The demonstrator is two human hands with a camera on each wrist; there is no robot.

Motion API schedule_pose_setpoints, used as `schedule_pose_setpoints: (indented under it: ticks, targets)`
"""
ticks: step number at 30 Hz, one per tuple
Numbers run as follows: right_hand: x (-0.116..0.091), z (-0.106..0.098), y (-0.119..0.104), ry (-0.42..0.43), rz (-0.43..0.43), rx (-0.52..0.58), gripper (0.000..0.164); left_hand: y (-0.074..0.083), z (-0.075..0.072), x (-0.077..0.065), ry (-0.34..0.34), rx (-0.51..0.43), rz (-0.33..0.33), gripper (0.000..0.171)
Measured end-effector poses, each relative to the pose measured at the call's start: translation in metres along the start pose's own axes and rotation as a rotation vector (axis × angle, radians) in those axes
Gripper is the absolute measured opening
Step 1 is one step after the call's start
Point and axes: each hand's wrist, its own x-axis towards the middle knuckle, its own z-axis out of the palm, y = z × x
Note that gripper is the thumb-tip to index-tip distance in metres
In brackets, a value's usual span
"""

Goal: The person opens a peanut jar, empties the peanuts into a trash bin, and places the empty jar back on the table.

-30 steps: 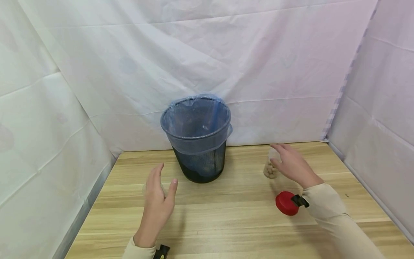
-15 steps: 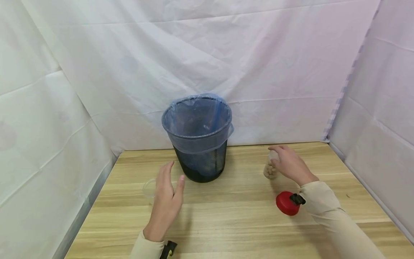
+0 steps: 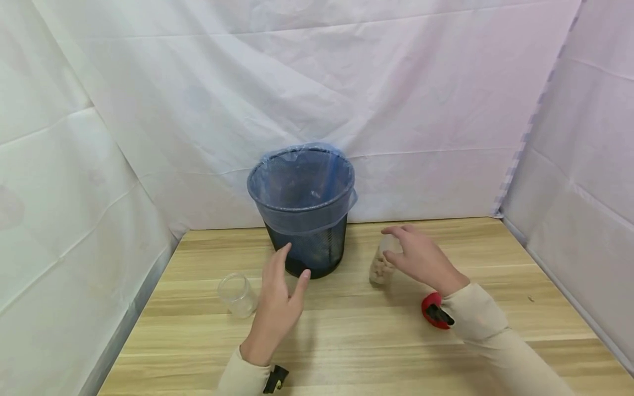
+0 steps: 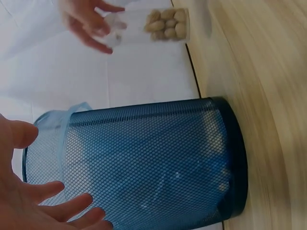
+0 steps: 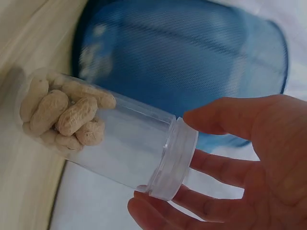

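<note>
My right hand (image 3: 423, 256) grips a clear jar (image 5: 134, 148) around its neck, with thumb and fingers on opposite sides of the rim. Shelled-in peanuts (image 5: 62, 115) fill the lower part of the jar, which leans slightly in the head view. My left hand (image 3: 277, 308) holds nothing; its fingers are spread and thumb apart, in front of the waste bin (image 3: 309, 236). Just left of that hand stands a second clear jar (image 3: 236, 297), with no contents showing. Under the right wrist lies a red lid (image 3: 427, 305), partly hidden by the sleeve and strap.
A blue plastic liner (image 3: 302, 217) folds over the rim of the black mesh bin, at the back middle of the wooden table (image 3: 356, 346). White cloth (image 3: 421, 110) hangs behind and on both sides.
My right hand has carried the jar of peanuts leftward, closer to the bin. My left hand has moved right, uncovering the second jar. The sleeve now covers more of the red lid.
</note>
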Motion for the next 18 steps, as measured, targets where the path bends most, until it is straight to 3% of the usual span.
schedule_pose_setpoints:
  ticks: [10, 18]
  targets:
    - [-0.013, 0.0, -0.059, 0.12, -0.201, 0.08, 0.046, 0.008, 0.019, -0.002, -0.056, 0.053, 0.085, 0.073]
    - [-0.022, 0.002, -0.089, 0.171, -0.339, 0.165, 0.042, 0.013, 0.03, -0.003, -0.087, 0.064, 0.154, 0.086]
